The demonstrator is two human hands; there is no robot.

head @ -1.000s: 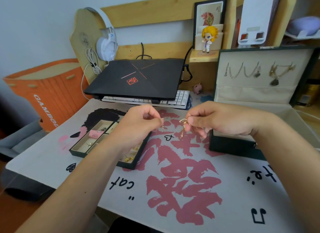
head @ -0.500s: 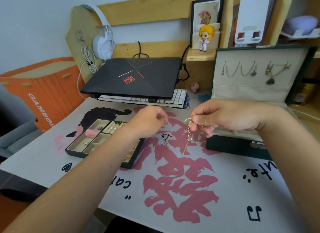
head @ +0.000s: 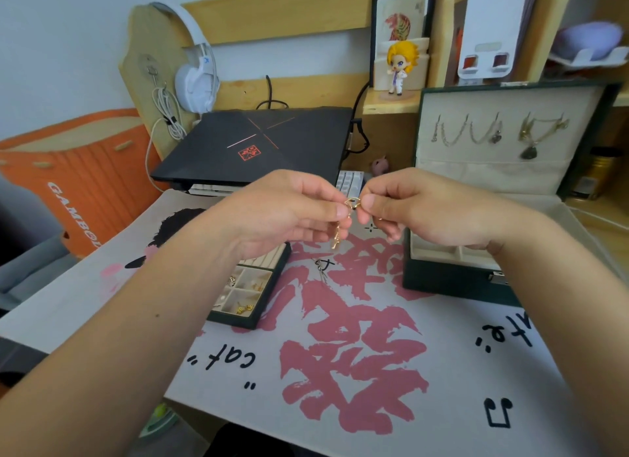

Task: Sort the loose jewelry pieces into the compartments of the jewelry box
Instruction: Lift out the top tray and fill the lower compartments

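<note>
Fingers of the left hand [head: 289,211] and right hand [head: 418,208] pinch one gold dangling earring [head: 343,222] between them, held above the worktop [head: 476,354]; a second small piece [head: 321,268] lies on the mat below; the compartment tray [head: 248,293] sits under the left wrist; the open jewelry box [head: 476,279] stands at right.

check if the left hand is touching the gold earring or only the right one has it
Touching. The head view shows the left hand and right hand both pinching the gold earring at its top.
</note>
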